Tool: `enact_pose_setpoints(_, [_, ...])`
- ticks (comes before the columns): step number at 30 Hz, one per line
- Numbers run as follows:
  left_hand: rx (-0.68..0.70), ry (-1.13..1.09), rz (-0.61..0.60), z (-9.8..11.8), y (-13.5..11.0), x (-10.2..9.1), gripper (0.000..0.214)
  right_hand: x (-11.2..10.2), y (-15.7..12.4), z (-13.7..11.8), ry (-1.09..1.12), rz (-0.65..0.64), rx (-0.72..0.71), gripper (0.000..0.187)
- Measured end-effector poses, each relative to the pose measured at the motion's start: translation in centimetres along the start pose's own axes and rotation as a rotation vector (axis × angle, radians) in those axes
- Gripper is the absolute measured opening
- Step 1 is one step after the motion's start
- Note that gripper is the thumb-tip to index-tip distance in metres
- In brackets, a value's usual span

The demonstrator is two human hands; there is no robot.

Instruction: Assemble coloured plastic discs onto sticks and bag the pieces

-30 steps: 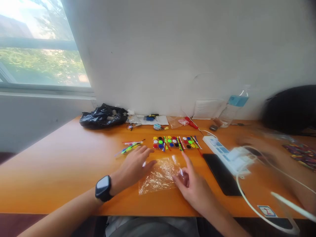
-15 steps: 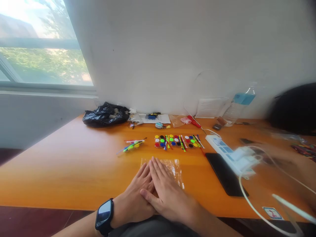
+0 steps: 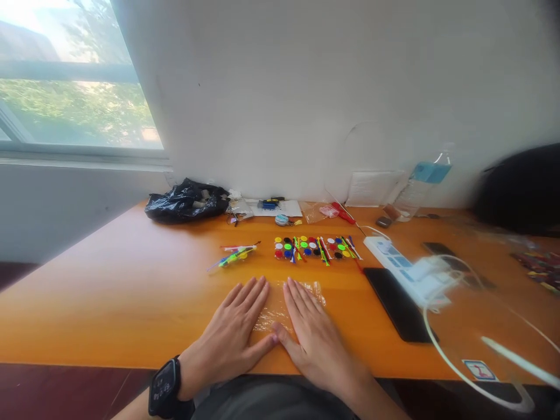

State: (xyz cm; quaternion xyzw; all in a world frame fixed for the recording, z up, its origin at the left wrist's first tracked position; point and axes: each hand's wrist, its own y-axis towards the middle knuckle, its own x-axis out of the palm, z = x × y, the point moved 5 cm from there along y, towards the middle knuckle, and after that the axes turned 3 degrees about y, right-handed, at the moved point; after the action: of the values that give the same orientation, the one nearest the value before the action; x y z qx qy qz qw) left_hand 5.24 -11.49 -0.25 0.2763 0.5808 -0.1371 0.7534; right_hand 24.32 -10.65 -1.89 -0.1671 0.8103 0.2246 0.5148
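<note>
A clear plastic bag (image 3: 275, 309) lies flat on the wooden table, partly hidden under my hands. My left hand (image 3: 234, 321) rests palm down on its left side, fingers stretched out. On the bag's right side lies my right hand (image 3: 312, 332), also flat and open. The two thumbs meet or nearly meet at the near edge. Beyond the hands, colourful round plastic discs (image 3: 304, 245) sit in small grids with thin coloured plastic sticks (image 3: 324, 251) beside them. To their left is a loose pile of coloured plastic sticks (image 3: 236, 255).
A black plastic bag (image 3: 186, 203) lies at the back left. On the right are a white power strip (image 3: 396, 259) with chargers and cables, a black phone-like slab (image 3: 396, 306) and a clear bottle (image 3: 417, 189). A blue-and-white tape measure (image 3: 282, 220) lies near the wall.
My hands were together, the right overlapping the left. They have moved apart sideways and now lie flat on the clear bag, whose middle shows between them.
</note>
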Motion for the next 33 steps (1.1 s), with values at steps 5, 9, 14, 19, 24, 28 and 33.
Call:
enact_pose_setpoints(5, [-0.064,0.061,-0.005,-1.4,-0.8,-0.3,0.06,0.0,0.0,0.0,-0.018,0.013,0.004,0.073])
enact_pose_setpoints(9, [-0.108,0.018,0.138,0.8,0.0,-0.8,0.064,0.3,0.1,-0.3,-0.037,0.037,-0.033,0.073])
enact_pose_setpoints(14, [0.002,-0.066,0.068,3.8,1.0,0.0,0.078,0.6,0.1,-0.1,-0.074,0.038,-0.061,0.065])
enact_pose_setpoints(19, [0.001,-0.04,0.014,2.5,0.2,-0.3,0.075,0.1,0.1,0.6,-0.074,0.013,-0.014,0.068])
enact_pose_setpoints(24, [-0.02,-0.014,-0.002,1.7,-0.3,-0.5,0.072,-1.0,-0.5,1.5,-0.068,0.011,0.027,0.067])
enact_pose_setpoints(28, [-0.033,0.0,0.002,0.8,-0.6,-0.3,0.067,-1.9,-1.4,2.1,-0.077,-0.023,0.047,0.063])
enact_pose_setpoints(33, [-0.108,0.046,0.006,-1.7,-1.8,-0.5,0.068,-2.2,-2.1,2.8,-0.048,-0.035,0.063,0.067])
